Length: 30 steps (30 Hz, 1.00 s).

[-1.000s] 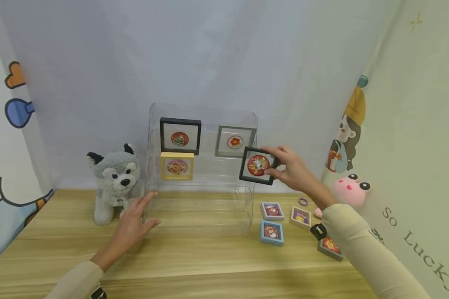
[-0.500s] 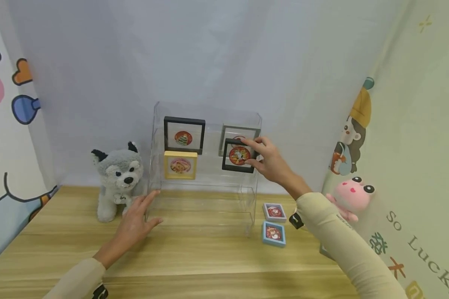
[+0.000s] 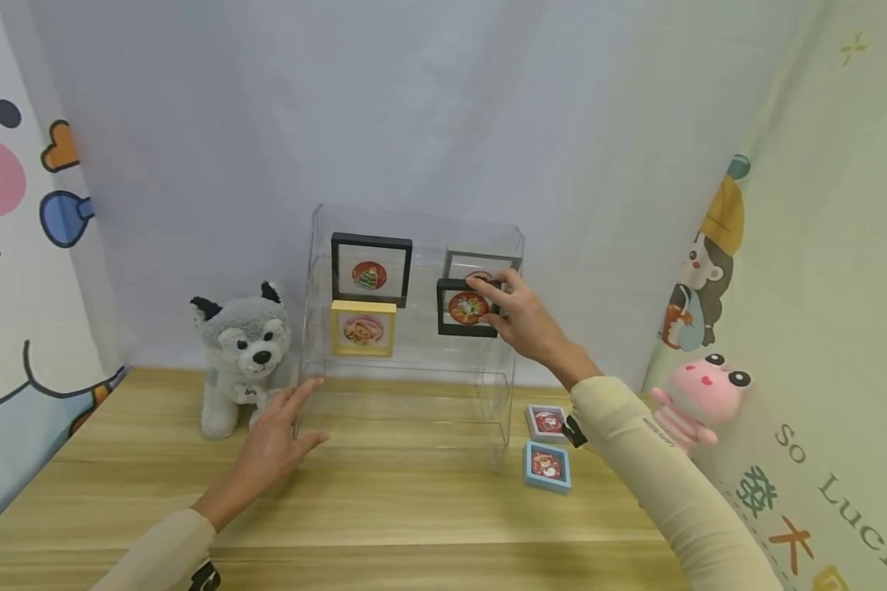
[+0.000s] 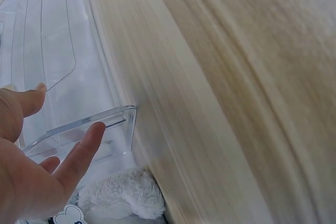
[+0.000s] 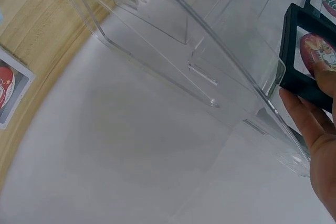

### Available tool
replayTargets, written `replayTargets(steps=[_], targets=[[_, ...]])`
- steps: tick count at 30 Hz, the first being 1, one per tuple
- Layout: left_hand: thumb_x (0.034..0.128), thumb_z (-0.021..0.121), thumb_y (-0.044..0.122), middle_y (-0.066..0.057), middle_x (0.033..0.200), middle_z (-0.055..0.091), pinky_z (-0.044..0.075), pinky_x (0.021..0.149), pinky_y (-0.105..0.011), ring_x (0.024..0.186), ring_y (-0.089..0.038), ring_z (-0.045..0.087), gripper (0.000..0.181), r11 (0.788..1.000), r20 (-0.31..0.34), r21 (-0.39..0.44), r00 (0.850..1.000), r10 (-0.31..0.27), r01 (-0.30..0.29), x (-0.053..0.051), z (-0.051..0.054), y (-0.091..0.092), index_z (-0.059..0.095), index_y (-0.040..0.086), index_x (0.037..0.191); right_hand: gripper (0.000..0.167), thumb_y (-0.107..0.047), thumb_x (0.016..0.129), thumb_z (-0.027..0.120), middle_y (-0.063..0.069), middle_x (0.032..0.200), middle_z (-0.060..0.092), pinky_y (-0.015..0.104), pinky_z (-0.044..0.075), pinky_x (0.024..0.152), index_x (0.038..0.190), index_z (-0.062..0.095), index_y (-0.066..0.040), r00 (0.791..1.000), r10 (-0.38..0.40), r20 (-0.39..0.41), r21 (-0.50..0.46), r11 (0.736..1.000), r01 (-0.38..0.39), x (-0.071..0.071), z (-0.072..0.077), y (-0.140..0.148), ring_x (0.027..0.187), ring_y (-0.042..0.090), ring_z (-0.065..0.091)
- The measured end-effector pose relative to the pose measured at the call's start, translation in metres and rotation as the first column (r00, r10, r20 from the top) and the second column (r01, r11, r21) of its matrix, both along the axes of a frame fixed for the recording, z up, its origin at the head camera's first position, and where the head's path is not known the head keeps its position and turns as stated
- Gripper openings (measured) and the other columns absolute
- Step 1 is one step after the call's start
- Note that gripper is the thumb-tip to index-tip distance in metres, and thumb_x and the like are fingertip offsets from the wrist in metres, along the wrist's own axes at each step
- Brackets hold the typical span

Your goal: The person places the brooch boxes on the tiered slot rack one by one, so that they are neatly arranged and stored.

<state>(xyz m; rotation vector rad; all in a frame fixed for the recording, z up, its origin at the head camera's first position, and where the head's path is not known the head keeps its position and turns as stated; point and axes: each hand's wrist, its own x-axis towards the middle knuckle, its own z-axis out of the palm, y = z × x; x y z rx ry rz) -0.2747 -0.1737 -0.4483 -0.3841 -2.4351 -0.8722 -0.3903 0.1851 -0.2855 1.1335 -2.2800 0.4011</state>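
Observation:
My right hand [image 3: 528,324] pinches the right edge of a black square display frame [image 3: 464,309] with a red round badge inside. It holds that frame upright at the middle tier of a clear acrylic stand [image 3: 406,372], overlapping the lower part of a grey frame [image 3: 482,256]. On the stand's left side, a larger black frame [image 3: 371,271] with a tree badge sits above a yellow frame [image 3: 364,330]. Beside the stand's lower left edge lies my left hand [image 3: 273,439], thumb and fingers spread; in the left wrist view a fingertip overlaps the clear edge [image 4: 113,113], contact uncertain.
A grey husky plush [image 3: 242,357] sits left of the stand. On the wooden table to the right lie a lilac frame [image 3: 547,423] and a blue frame [image 3: 547,466]. A pink frog plush [image 3: 698,398] stands against the right-hand curtain, partly behind my right sleeve.
My right hand has carried the black frame leftward from the stand's right edge to the middle tier, partly covering the grey frame. The left hand has stayed beside the stand.

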Motion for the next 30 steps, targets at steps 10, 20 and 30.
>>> replayTargets(steps=[10,20,30], targets=[[0.0744,0.087,0.009,-0.030,0.122,0.057,0.053,0.076,-0.058,0.098,-0.045,0.062,0.082,1.000,-0.001,-0.001,1.000,0.002,-0.002,0.001,0.000,0.001,0.046,0.010,0.145,0.057,-0.003,0.092,0.070,0.025,0.135,0.046,0.039,0.052,0.070,0.145,0.054,-0.016,0.999,-0.036,0.023,0.103,0.994,0.033,-0.003,-0.009,-0.006,0.085,0.030,0.062],[0.0754,0.086,0.010,-0.028,0.124,0.057,0.053,0.073,-0.055,0.096,-0.042,0.063,0.082,1.000,0.015,0.002,1.000,0.012,-0.012,0.000,0.000,0.001,0.045,0.012,0.147,0.057,-0.001,0.091,0.071,0.025,0.133,0.048,0.039,0.051,0.070,0.143,0.055,-0.016,0.998,-0.029,0.048,0.128,0.992,0.022,-0.002,-0.015,-0.004,0.084,0.027,0.059],[0.0753,0.086,0.011,-0.030,0.124,0.057,0.054,0.074,-0.056,0.096,-0.043,0.063,0.082,1.000,0.021,0.005,1.000,0.018,-0.018,0.001,-0.001,0.001,0.046,0.012,0.146,0.048,-0.001,0.096,0.063,0.023,0.128,0.051,0.036,0.047,0.067,0.142,0.057,-0.013,0.991,0.001,0.135,0.117,0.993,-0.017,-0.001,-0.012,-0.005,0.082,0.025,0.055]])
